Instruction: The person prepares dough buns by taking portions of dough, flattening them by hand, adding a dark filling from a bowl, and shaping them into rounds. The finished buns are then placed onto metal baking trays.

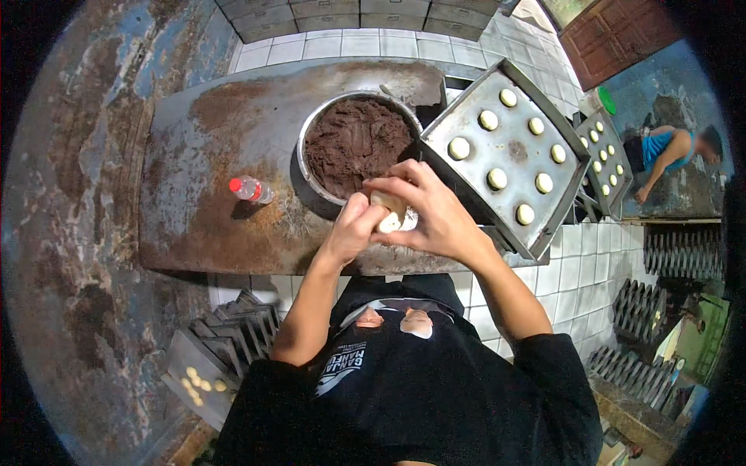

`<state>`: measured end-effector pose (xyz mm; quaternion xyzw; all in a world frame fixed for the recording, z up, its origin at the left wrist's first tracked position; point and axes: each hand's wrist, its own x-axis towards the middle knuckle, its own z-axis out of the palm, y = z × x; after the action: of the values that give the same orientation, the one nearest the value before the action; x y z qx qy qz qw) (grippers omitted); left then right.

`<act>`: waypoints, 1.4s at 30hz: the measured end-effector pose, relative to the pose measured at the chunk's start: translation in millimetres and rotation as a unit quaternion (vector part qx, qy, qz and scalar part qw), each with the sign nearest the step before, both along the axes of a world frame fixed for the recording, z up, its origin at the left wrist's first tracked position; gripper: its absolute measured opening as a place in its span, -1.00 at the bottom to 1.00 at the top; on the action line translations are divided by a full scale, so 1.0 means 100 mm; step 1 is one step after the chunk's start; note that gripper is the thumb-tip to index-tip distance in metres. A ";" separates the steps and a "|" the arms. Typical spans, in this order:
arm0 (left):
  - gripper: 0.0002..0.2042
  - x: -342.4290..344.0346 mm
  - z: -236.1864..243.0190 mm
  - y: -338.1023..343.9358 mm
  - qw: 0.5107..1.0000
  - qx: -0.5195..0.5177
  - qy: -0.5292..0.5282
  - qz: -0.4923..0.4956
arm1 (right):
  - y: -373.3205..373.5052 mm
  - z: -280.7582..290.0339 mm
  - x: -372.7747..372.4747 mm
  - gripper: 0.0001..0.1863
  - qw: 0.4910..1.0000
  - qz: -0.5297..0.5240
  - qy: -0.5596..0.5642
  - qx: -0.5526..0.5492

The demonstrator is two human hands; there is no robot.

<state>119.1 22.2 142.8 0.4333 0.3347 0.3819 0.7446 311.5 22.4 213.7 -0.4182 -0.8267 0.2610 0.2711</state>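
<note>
My left hand and my right hand meet at the front of the round metal bowl of dark brown paste, their fingers closed around pale dough. The fingers partly hide the dough. To the right lies a square metal tray with several white dough rounds spaced out on it. A plastic bottle with a red cap stands to the left of the bowl on the worn metal table.
A second tray of dough rounds sits beyond the first. A person in a blue top is at the far right. Stacked dark racks are at lower right, others at lower left. Metal cabinets line the back.
</note>
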 end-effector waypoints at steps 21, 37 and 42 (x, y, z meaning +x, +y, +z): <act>-0.67 1.31 0.84 0.10 0.993 0.007 -0.013 0.118 | -0.09 -0.24 1.27 -0.75 0.924 -0.177 0.324 -0.103; -0.50 3.39 0.89 0.23 0.964 0.239 -0.067 0.100 | -0.19 -0.27 2.59 -0.51 0.791 -0.133 0.574 -0.164; -0.41 3.85 0.87 0.14 0.966 0.210 -0.119 0.091 | -0.32 -0.27 2.91 -0.49 0.812 -0.202 0.542 -0.077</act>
<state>503.7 36.6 229.8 0.4990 0.1937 0.5582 0.6339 602.8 -9.6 186.3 -0.3859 -0.4203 0.4475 0.6886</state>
